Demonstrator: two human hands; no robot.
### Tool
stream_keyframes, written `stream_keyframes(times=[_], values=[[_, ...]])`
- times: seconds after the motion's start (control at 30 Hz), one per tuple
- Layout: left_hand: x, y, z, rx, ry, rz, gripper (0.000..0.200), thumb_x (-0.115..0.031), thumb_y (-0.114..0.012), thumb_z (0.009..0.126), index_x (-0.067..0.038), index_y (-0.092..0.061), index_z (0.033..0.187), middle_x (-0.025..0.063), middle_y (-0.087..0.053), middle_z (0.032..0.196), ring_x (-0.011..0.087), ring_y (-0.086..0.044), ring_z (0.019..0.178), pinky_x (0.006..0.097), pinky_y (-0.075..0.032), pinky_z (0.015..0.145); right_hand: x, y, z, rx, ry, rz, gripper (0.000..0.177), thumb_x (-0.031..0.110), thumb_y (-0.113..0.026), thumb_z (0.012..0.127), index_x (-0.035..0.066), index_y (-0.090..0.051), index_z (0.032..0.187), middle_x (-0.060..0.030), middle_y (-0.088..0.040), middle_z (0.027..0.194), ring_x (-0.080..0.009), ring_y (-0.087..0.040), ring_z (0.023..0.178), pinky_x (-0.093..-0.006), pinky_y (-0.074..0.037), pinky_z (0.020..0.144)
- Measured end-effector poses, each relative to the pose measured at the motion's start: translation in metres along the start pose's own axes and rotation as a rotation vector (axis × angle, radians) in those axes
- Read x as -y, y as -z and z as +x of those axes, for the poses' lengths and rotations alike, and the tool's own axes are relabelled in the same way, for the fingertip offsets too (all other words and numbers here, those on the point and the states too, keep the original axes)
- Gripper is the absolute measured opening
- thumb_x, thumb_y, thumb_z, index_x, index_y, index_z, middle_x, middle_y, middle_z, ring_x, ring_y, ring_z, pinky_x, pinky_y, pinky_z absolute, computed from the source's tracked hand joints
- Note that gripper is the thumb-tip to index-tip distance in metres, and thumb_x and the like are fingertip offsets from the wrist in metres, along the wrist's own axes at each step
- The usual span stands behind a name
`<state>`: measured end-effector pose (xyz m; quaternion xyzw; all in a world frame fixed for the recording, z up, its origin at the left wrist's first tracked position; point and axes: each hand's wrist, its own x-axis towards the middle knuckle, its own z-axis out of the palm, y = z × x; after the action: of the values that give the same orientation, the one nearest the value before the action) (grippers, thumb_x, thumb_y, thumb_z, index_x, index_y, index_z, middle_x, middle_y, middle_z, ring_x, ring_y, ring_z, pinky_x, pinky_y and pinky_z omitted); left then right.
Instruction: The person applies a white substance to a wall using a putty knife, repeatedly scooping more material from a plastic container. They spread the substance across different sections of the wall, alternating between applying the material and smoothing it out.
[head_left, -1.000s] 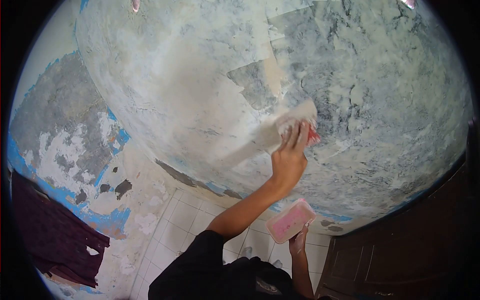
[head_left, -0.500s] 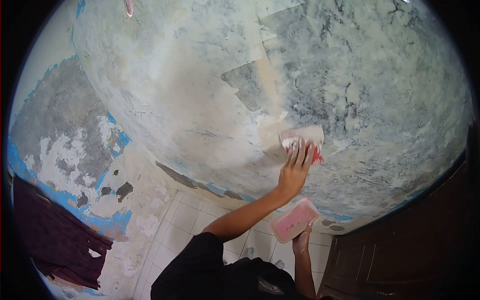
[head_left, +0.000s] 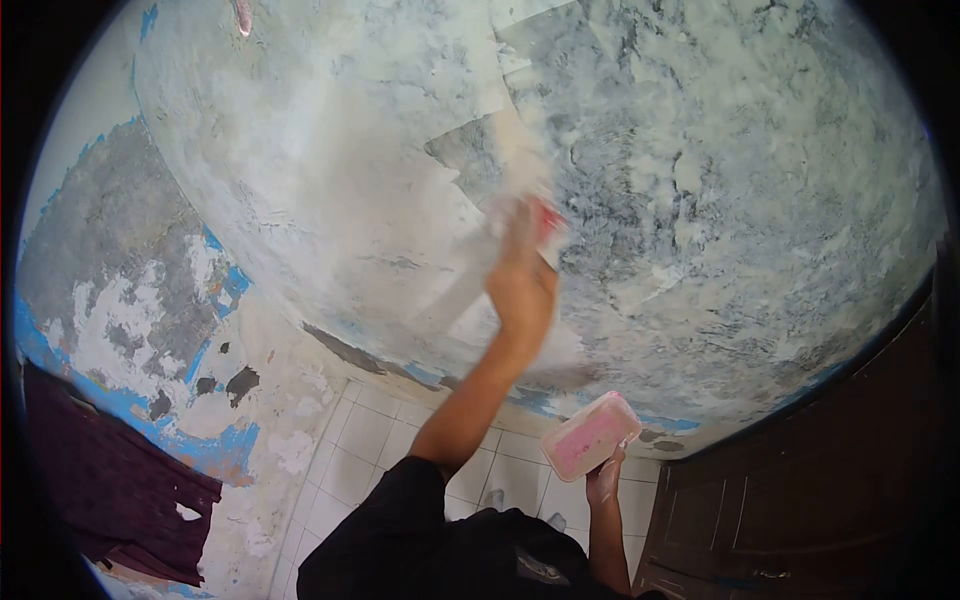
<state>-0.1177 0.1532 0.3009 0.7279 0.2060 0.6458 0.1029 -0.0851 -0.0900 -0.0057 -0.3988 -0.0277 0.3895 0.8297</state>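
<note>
Head view. The left hand [head_left: 520, 285] is now up and to the left of where it was half a second ago, against the wall [head_left: 750, 150], just below the lower right edge of the bare grey patch [head_left: 465, 150]. Hand and tool are motion-blurred. Its grip is closed around the putty blade [head_left: 538, 215], of which only a red and pale smear shows above the fingers. Blade angle: cannot tell. Judgement: an upward stroke is in progress, carrying filler toward the patch, which is not yet covered.

The right hand [head_left: 603, 478] has barely moved. It stays low, near the wall's bottom edge, over the tiled floor [head_left: 370, 430]. Its grip is closed from beneath on the pink tub [head_left: 590, 435], which is tilted with its open face toward the camera.

A dark door [head_left: 800, 500] stands at the right.
</note>
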Motion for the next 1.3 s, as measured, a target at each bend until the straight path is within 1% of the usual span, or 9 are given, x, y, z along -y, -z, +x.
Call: stream_keyframes(times=[0.13,0.23,0.37,0.47,0.6,0.77,0.87,1.03,1.3], values=[[-0.031,-0.016,-0.068,0.311,-0.151,0.144,0.08,0.015,-0.056,0.066,-0.011,-0.054,0.142,0.0205,-0.059,0.136,0.0328,-0.065,0.115,0.0396,-0.057,0.089,-0.004,-0.009,0.0,-0.034,-0.05,-0.015,0.064,0.061,-0.038,0.102,0.015,-0.038,0.146,-0.0036,-0.052,0.136,-0.0225,-0.054,0.124,-0.042,-0.046,0.104],[-0.029,0.005,-0.061,0.563,0.075,-0.019,0.073,0.016,-0.054,0.07,-0.012,-0.059,0.137,0.0197,-0.064,0.128,0.036,-0.064,0.116,0.0364,-0.058,0.086,-0.007,-0.007,0.004,0.013,-0.012,-0.039,0.063,0.061,-0.037,0.102,0.016,-0.039,0.145,-0.0036,-0.053,0.134,-0.0226,-0.055,0.122,-0.0422,-0.048,0.102],[-0.02,0.046,0.032,0.078,0.024,-0.27,0.063,0.02,-0.044,0.082,-0.004,-0.056,0.14,0.0167,-0.066,0.13,0.0203,-0.066,0.114,0.0299,-0.053,0.093,-0.012,0.001,0.01,0.086,0.032,-0.052,0.062,0.06,-0.037,0.102,0.016,-0.038,0.146,-0.0037,-0.053,0.136,-0.0227,-0.055,0.123,-0.0422,-0.048,0.102],[0.0,0.05,0.104,-0.314,-0.248,0.102,0.064,0.018,-0.048,0.082,-0.005,-0.054,0.141,0.0193,-0.063,0.133,0.0282,-0.066,0.117,0.0336,-0.053,0.097,-0.01,-0.004,0.011,0.021,-0.071,-0.043,0.062,0.059,-0.037,0.103,0.016,-0.037,0.147,-0.0037,-0.052,0.137,-0.0224,-0.054,0.125,-0.0418,-0.048,0.103],[0.028,-0.004,0.086,0.011,-0.281,0.449,0.079,0.016,-0.054,0.07,0.0,-0.044,0.147,0.0245,-0.044,0.149,0.039,-0.046,0.137,0.0417,-0.048,0.105,-0.016,-0.022,0.012,0.04,-0.061,-0.04,0.062,0.059,-0.037,0.103,0.016,-0.037,0.148,-0.0034,-0.052,0.138,-0.0218,-0.054,0.126,-0.0411,-0.047,0.103],[0.002,0.019,0.013,0.274,-0.296,0.235,0.069,0.015,-0.055,0.074,0.0,-0.05,0.142,0.0236,-0.054,0.141,0.0363,-0.06,0.121,0.0411,-0.052,0.099,-0.021,-0.03,0.009,0.089,-0.058,-0.038,0.061,0.058,-0.039,0.102,0.017,-0.037,0.146,-0.0029,-0.052,0.136,-0.0208,-0.054,0.124,-0.0407,-0.047,0.103],[-0.006,0.056,0.031,0.217,-0.053,-0.088,0.06,0.011,-0.056,0.081,-0.003,-0.053,0.14,0.0182,-0.065,0.127,0.0299,-0.069,0.107,0.0364,-0.054,0.094,-0.013,-0.04,0.01,0.078,-0.053,-0.051,0.06,0.058,-0.04,0.102,0.017,-0.038,0.146,-0.0026,-0.053,0.135,-0.0204,-0.054,0.123,-0.0405,-0.047,0.103],[0.018,0.09,0.13,-0.429,-0.071,0.203,0.03,0.001,-0.051,0.095,0.005,-0.062,0.122,0.0239,-0.07,0.104,0.0403,-0.069,0.098,0.0407,-0.053,0.082,-0.015,-0.024,0.013,0.02,-0.061,-0.06,0.061,0.06,-0.039,0.102,0.017,-0.038,0.146,-0.0026,-0.052,0.136,-0.021,-0.054,0.124,-0.0408,-0.047,0.103],[-0.02,0.015,0.087,-0.025,-0.181,0.19,0.071,0.013,-0.058,0.068,-0.007,-0.057,0.137,0.0175,-0.061,0.135,0.0339,-0.071,0.083,0.0397,-0.057,0.068,-0.018,-0.021,0.019,0.032,-0.075,-0.066,0.062,0.059,-0.037,0.103,0.016,-0.037,0.147,-0.0028,-0.051,0.139,-0.0217,-0.053,0.127,-0.0418,-0.046,0.104]])
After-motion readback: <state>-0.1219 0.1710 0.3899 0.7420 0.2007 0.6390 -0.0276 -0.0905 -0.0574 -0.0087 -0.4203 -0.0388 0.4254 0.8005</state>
